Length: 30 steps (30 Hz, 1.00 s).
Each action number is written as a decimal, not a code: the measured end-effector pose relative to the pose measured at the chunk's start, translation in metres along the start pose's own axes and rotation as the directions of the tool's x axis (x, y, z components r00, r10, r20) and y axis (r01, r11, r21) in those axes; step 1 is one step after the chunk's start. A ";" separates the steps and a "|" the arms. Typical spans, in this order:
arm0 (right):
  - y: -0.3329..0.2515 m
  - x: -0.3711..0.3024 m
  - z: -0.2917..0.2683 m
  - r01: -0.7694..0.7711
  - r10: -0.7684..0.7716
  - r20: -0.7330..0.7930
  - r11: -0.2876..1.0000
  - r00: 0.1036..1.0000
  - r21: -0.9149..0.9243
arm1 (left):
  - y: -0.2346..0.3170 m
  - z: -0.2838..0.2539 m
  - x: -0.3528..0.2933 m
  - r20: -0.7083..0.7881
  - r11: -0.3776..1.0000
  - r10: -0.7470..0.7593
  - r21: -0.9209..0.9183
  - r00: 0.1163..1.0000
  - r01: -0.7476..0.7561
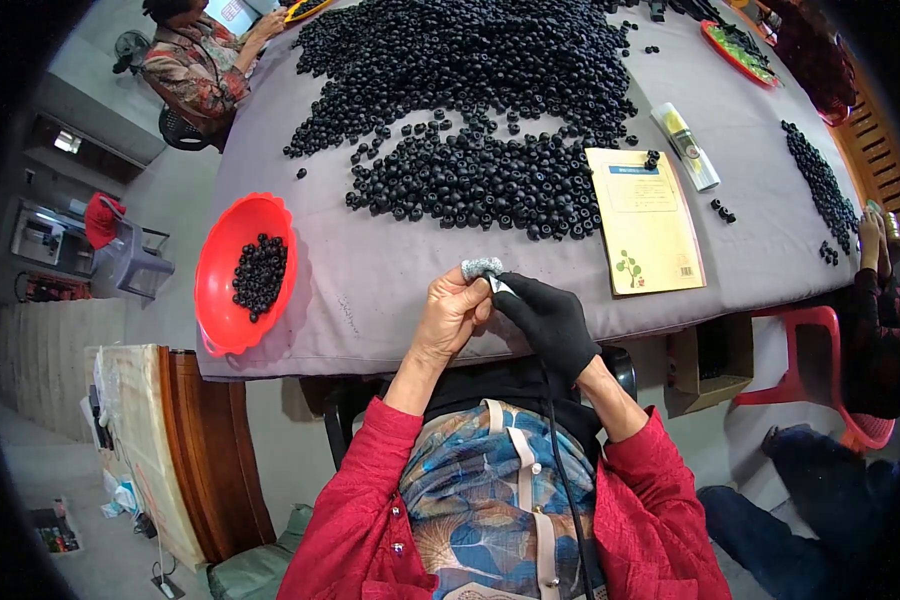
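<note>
Just beyond the table's near edge, my bare left hand and my black-gloved right hand meet, both with their fingers closed. A short, speckled grey-white wrap shows at the fingertips of my left hand; whether it sits around a finger or is held cannot be made out. Beside it, my right fingertips pinch a small white strip. Farther back on the table lies a loose spread of small black beads, each with a hole. To the left, a red scalloped bowl contains some of these beads.
A yellow booklet lies right of the beads, with a clear tube-shaped bottle beyond it. Grey cloth covers the table. A co-worker sits far left; another person's hand is at the right edge near more beads.
</note>
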State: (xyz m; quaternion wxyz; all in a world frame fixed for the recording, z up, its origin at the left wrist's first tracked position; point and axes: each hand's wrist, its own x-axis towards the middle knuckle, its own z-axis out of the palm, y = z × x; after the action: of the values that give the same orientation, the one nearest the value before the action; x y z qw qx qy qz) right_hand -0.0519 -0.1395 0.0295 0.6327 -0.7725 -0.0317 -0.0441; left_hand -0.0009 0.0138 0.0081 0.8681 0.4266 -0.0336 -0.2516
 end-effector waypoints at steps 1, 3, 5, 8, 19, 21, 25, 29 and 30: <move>0.000 0.000 0.000 0.011 -0.011 0.000 1.000 1.000 -0.023 | 0.000 0.000 0.000 -0.001 1.000 -0.003 -0.004 1.000 0.003; -0.006 0.001 -0.001 -0.022 0.022 0.014 0.999 1.000 -0.044 | 0.001 0.001 0.000 -0.004 1.000 0.002 -0.005 1.000 -0.002; -0.006 0.001 0.000 -0.054 0.055 0.022 0.996 0.998 -0.066 | 0.001 0.002 0.000 -0.002 1.000 0.006 -0.005 1.000 -0.006; -0.001 0.001 0.002 0.010 -0.011 -0.013 0.999 1.000 -0.045 | 0.000 0.000 0.000 0.002 1.000 0.012 -0.012 1.000 -0.012; -0.005 0.002 0.000 -0.023 0.025 0.017 0.995 1.000 -0.098 | 0.000 -0.001 -0.002 0.004 0.998 0.007 0.065 1.000 -0.008; -0.002 0.002 0.000 -0.029 0.030 0.018 0.996 0.999 -0.084 | -0.001 -0.002 -0.001 0.001 0.998 0.008 0.070 1.000 -0.009; -0.001 0.001 0.000 -0.055 0.056 0.015 0.996 0.998 -0.069 | 0.001 -0.002 -0.003 0.020 0.998 -0.020 0.065 1.000 0.019; -0.003 0.001 0.001 -0.096 0.097 0.019 0.995 0.995 -0.035 | 0.000 -0.002 -0.002 0.012 0.997 -0.008 0.078 1.000 0.007; -0.003 0.001 0.001 -0.072 0.073 0.014 0.997 0.997 -0.042 | 0.000 -0.003 -0.002 0.011 0.996 -0.011 0.083 1.000 0.010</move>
State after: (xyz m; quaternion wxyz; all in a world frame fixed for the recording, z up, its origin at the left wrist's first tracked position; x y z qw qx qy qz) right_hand -0.0509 -0.1384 0.0320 0.6177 -0.7862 -0.0079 -0.0156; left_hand -0.0020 0.0169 0.0070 0.8481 0.4612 -0.0467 -0.2567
